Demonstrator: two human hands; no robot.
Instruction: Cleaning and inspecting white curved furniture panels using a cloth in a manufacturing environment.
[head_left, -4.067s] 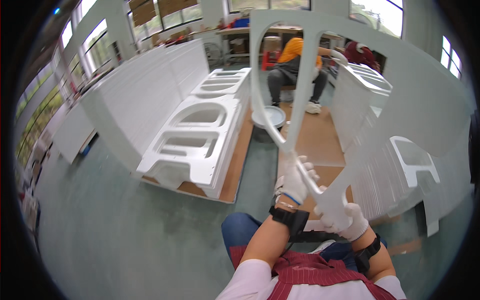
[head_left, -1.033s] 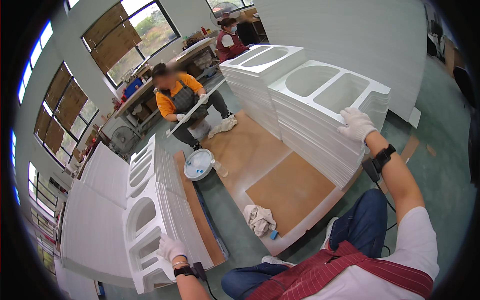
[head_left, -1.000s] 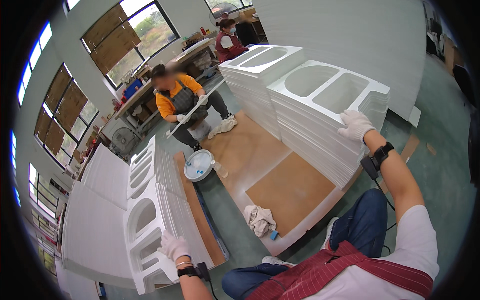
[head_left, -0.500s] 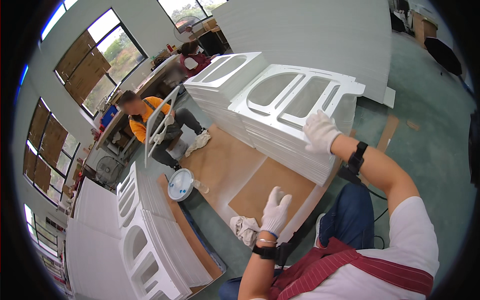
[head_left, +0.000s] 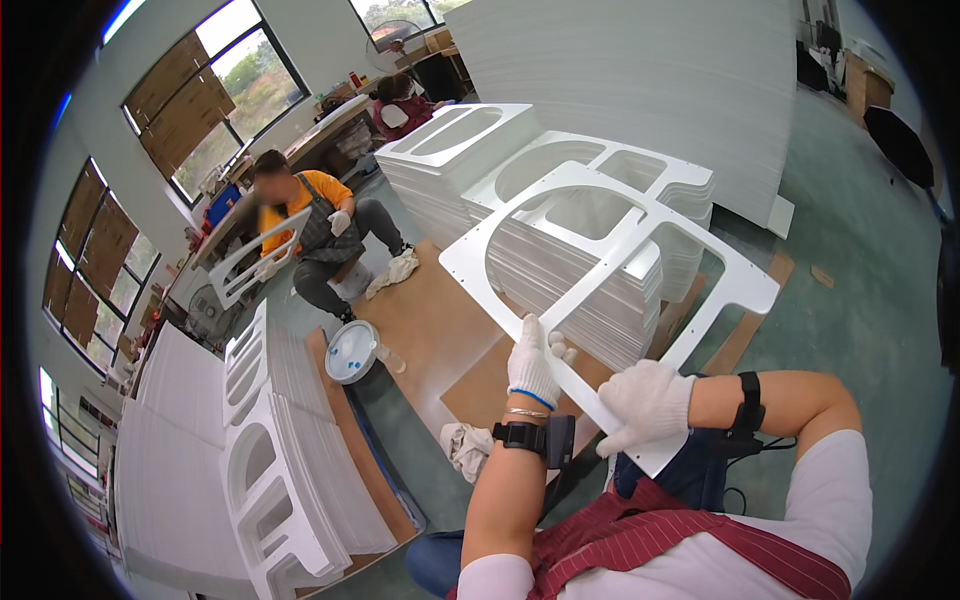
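Observation:
My gloved left hand [head_left: 535,365] is closed on the left edge of a thin white panel [head_left: 602,268] with large cut-out openings, one of them rounded. At the panel's near end, my gloved right hand [head_left: 645,405] grips its lower edge, with the fingers partly hidden. The panel is tilted, raised above the floor and in front of a stack of similar white panels [head_left: 425,200], which shows through its openings. A crumpled cloth [head_left: 466,450] lies on the floor beside my left hand.
A second stack of cut-out panels [head_left: 320,480] stands at left. Between the stacks are a brown board [head_left: 420,300] on the floor and a white bucket [head_left: 352,352]. A seated co-worker [head_left: 320,220] in orange holds a white frame. Large white sheets [head_left: 640,90] stand behind.
My right hand has come off the stack and down toward me with a panel. My left hand, open before, now holds the panel's edge. The co-worker has lowered their frame.

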